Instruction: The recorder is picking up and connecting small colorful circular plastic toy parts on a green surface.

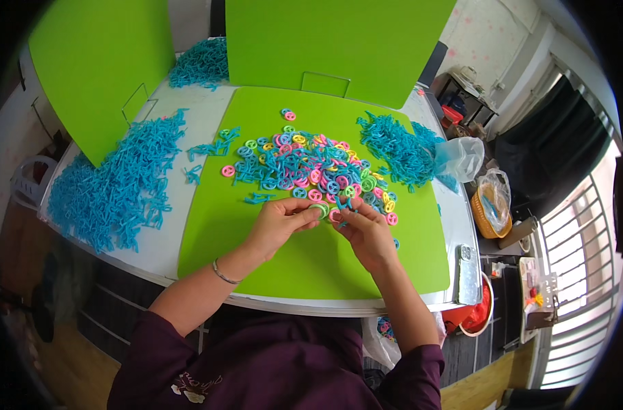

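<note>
Both of my hands meet over the green mat (270, 273), at the near edge of a heap of small plastic wheels (311, 167) in pink, yellow, green and blue. My left hand (278, 224) pinches a pale green wheel (320, 210) between thumb and fingertips. My right hand (367, 231) is curled, its fingertips closed on a pink wheel (334, 215) with a short blue stick (343, 205) just beside it; the two wheels sit almost touching between my hands. A metal bracelet (224, 274) circles my left wrist. Loose blue sticks lie in a large pile (120, 184) on the white table (164, 242) to my left, well apart from the mat's heap, and a second pile (397, 147) rests on the mat's far right. Green boards (339, 41) stand upright behind.
</note>
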Tool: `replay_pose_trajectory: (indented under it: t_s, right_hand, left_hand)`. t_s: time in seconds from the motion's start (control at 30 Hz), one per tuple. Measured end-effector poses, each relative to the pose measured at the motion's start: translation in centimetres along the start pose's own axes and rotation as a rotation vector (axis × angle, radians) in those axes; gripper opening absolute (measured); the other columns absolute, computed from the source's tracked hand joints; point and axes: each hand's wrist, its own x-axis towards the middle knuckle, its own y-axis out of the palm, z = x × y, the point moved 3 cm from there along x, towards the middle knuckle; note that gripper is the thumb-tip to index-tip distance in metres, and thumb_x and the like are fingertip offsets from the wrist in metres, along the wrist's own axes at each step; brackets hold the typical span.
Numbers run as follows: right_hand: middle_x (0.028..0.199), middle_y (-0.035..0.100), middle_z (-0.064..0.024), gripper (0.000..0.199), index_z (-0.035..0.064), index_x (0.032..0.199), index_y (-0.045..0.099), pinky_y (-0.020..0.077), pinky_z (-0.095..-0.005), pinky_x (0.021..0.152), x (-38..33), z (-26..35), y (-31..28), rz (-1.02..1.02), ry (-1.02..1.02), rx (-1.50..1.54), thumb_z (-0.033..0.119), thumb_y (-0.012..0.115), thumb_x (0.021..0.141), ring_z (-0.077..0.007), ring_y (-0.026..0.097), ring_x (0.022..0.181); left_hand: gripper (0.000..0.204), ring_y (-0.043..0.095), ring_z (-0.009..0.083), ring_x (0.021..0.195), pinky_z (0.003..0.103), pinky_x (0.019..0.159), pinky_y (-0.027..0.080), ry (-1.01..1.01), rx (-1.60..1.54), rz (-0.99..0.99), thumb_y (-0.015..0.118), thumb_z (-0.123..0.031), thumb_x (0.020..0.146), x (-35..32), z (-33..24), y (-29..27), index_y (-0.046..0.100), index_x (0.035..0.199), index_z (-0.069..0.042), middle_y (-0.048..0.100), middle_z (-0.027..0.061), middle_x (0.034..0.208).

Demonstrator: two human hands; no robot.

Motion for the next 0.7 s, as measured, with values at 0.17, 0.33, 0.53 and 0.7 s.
replay_pose_trajectory:
  t_s: [0.17,0.33,0.53,0.7]
  right_hand:
    - [0.091,0.065,-0.0058,0.013,0.004,0.103,0.061,0.0537,-0.0297,0.076,-0.4,-1.4,0.2,0.058,-0.031,-0.117,0.009,0.059,0.09,-0.0154,0.063,0.084]
    - [0.089,0.066,-0.0073,0.012,0.0017,0.1,0.064,0.054,-0.03,0.074,-0.5,-2.4,0.4,0.059,-0.045,-0.085,0.007,0.058,0.09,-0.0159,0.064,0.083]
    - [0.086,0.067,-0.0063,0.01,-0.0011,0.094,0.067,0.0522,-0.0274,0.069,-1.1,-3.1,0.7,0.045,-0.126,-0.26,0.005,0.062,0.087,-0.0154,0.064,0.075]
    - [0.076,0.065,-0.0043,0.012,-0.0037,0.091,0.068,0.0457,-0.0245,0.06,-1.9,-1.8,1.5,-0.03,-0.487,-0.803,0.004,0.069,0.082,-0.0118,0.059,0.064]
  left_hand:
    - [0.022,0.063,0.0103,0.081,0.022,0.074,0.054,-0.017,-0.062,-0.05,0.064,-0.013,0.088,-0.2,-0.3,0.4,0.064,0.106,0.001,0.065,0.0034,0.093]
    - [0.024,0.063,0.0105,0.077,0.023,0.07,0.055,0.009,-0.062,-0.088,0.064,-0.017,0.088,-0.5,-0.3,0.3,0.065,0.105,0.001,0.066,0.004,0.092]
    - [0.022,0.063,0.0104,0.075,0.023,0.067,0.055,0.014,0.04,-0.112,0.065,-0.015,0.087,-0.5,-0.4,0.1,0.067,0.103,0.001,0.066,0.0051,0.089]
    - [0.02,0.063,0.0107,0.077,0.023,0.07,0.056,-0.023,-0.091,-0.079,0.063,-0.012,0.088,-0.5,-0.2,-0.1,0.067,0.103,0.001,0.067,0.0063,0.092]
